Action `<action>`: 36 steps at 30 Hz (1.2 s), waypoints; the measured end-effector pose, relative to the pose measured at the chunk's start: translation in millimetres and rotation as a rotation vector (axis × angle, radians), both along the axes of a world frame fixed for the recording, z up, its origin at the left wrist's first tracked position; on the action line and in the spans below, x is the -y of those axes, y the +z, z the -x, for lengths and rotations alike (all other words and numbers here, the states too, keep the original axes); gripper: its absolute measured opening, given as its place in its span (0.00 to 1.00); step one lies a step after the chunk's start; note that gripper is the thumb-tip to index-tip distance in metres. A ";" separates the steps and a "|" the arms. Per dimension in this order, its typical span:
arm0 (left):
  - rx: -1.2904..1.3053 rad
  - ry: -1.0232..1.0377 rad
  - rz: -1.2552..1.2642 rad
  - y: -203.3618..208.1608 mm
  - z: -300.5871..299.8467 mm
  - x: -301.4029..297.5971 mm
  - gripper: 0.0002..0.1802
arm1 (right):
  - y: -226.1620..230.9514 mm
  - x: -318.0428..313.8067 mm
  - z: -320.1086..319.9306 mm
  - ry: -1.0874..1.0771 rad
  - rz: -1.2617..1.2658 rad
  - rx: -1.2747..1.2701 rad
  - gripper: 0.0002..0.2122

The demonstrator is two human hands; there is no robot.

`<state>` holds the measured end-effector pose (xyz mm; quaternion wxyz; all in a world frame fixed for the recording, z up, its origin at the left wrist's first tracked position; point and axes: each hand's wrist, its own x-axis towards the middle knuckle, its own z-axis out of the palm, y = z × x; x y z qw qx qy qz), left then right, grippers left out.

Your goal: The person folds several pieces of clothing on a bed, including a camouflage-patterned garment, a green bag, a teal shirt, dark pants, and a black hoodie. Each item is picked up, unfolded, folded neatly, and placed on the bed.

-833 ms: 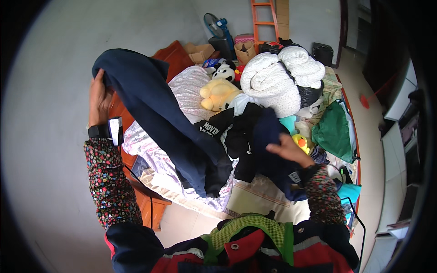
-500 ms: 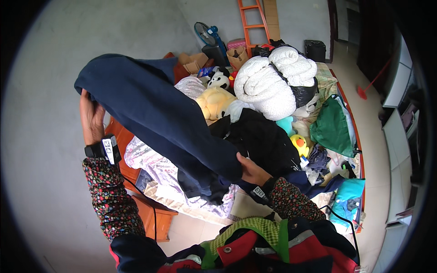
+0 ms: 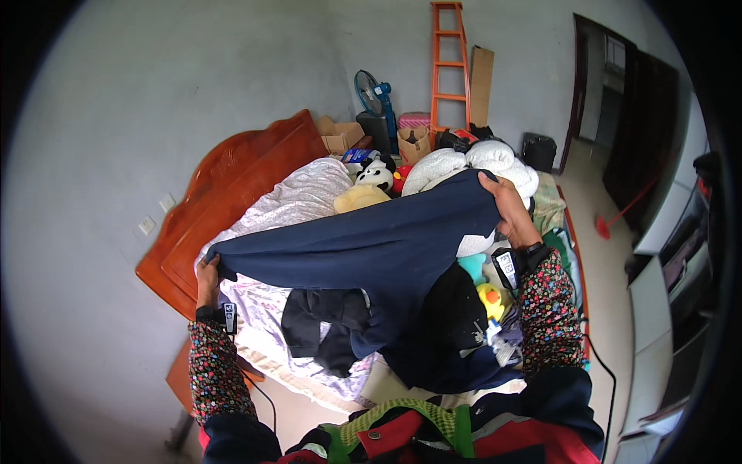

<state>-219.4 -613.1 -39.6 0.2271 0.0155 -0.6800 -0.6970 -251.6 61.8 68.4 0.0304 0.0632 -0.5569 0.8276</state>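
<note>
A pair of navy trousers [image 3: 363, 236] is stretched sideways in front of me, above the bed. At the left, my left hand [image 3: 207, 280] is closed on the narrow end of one leg. My right hand [image 3: 510, 207], higher up and to the right, grips the wide end, thumb on top. Another part of the cloth hangs down in the middle, over the bedding. Below it lie a black garment [image 3: 325, 329] on the flowered sheet and another black garment [image 3: 444, 329] with a small pale print. The fingers behind the cloth are partly hidden.
The bed has a brown wooden headboard [image 3: 232, 182] at the left. A rolled white quilt [image 3: 440, 168], a panda plush [image 3: 376, 173] and a yellow duck toy [image 3: 491, 300] lie on it. Behind stand a fan [image 3: 373, 93] and an orange ladder [image 3: 450, 66]. Cabinets [image 3: 653, 301] line the right.
My left hand has come down and now holds a narrow end. My right hand has risen to the right, drawing the trousers out sideways. The view has tilted up, showing more headboard.
</note>
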 end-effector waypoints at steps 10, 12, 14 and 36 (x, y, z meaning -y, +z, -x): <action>-0.816 0.271 0.507 99.2 2.4 -256.6 0.31 | 23.0 131.2 3.9 0.317 0.047 0.137 0.11; -0.713 0.106 0.745 18.9 -1.1 -355.1 0.34 | 38.1 151.3 3.3 0.369 0.104 0.072 0.09; -0.389 -0.183 1.076 -89.5 -30.5 -397.0 0.36 | 58.5 136.6 -1.2 0.283 -0.063 -0.068 0.08; -0.116 -0.908 0.170 60.5 -24.6 -353.8 0.18 | 24.1 98.0 -68.2 0.514 -0.370 -0.316 0.19</action>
